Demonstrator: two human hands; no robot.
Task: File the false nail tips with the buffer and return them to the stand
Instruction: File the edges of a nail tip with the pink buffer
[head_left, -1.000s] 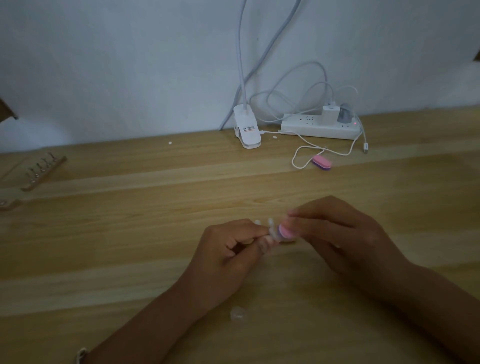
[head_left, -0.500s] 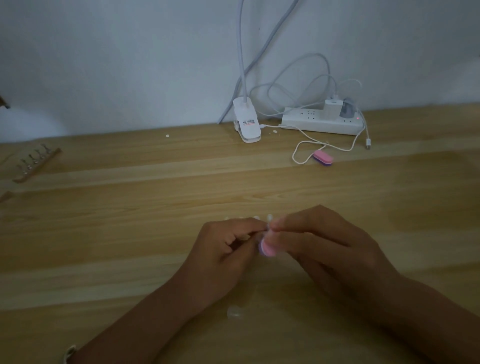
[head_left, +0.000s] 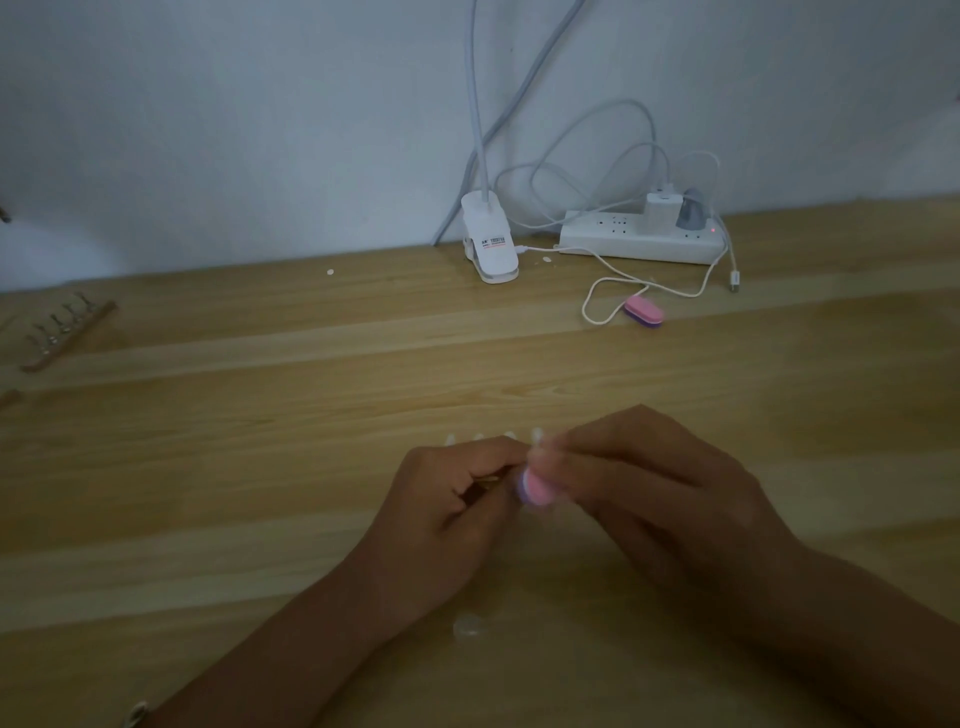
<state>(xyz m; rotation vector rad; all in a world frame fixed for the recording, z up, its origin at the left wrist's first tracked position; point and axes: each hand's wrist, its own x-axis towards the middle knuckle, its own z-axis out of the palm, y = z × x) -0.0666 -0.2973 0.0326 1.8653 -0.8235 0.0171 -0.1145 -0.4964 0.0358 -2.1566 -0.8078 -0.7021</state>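
**Hands at work above the wooden table (head_left: 260, 467).** The left hand (head_left: 447, 514) has its fingers curled inward and pinches a small holder (head_left: 488, 478). Only a yellowish sliver of the holder shows inside the fist. A row of pale nail tips (head_left: 478, 438) rises just beyond the knuckles. The right hand (head_left: 660, 493) curls its fingers round a pink buffer (head_left: 535, 486), of which only the rounded end is visible. That end lies where the two sets of fingertips meet, apparently against the rightmost tip, though blur obscures the contact. A loose clear tip (head_left: 467, 626) lies on the table beside the left wrist. A wooden stand (head_left: 67, 332) with metal clips lies at the far left, well apart from the hands. A second buffer (head_left: 644, 312) lies near the power strip (head_left: 639, 241) and the lamp clip (head_left: 491, 244).
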